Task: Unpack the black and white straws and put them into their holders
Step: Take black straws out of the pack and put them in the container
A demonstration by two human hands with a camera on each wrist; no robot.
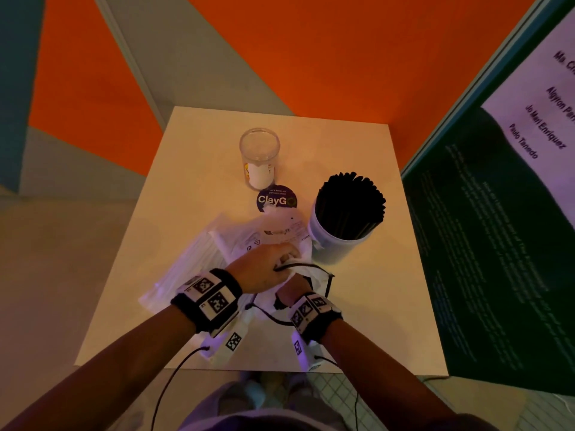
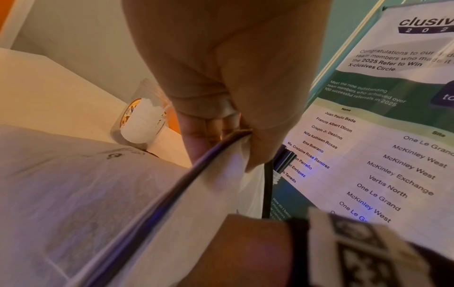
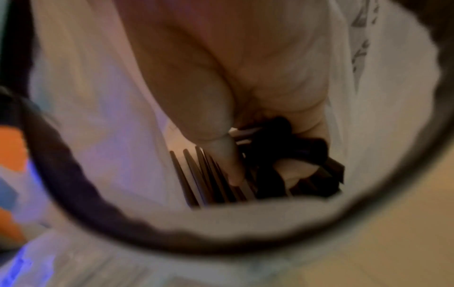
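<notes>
A white bag (image 1: 280, 231) with a black corded rim lies mid-table. My left hand (image 1: 267, 269) pinches that rim (image 2: 228, 137) and holds the mouth wide. My right hand (image 1: 294, 290) reaches inside the bag, only its wrist showing from above. Inside, its fingers (image 3: 221, 155) curl round a bundle of black straws (image 3: 211, 184). A white holder (image 1: 329, 247) packed with black straws (image 1: 351, 197) stands to the right. The clear holder (image 1: 259, 157) stands empty at the back. A wrapped pack of white straws (image 1: 193, 265) lies left of the bag.
A round purple sticker (image 1: 277, 200) sits between the holders. The small white table (image 1: 373, 306) has an orange and grey wall behind it. A printed banner (image 1: 497, 213) stands close along its right edge. Cables hang off both wristbands.
</notes>
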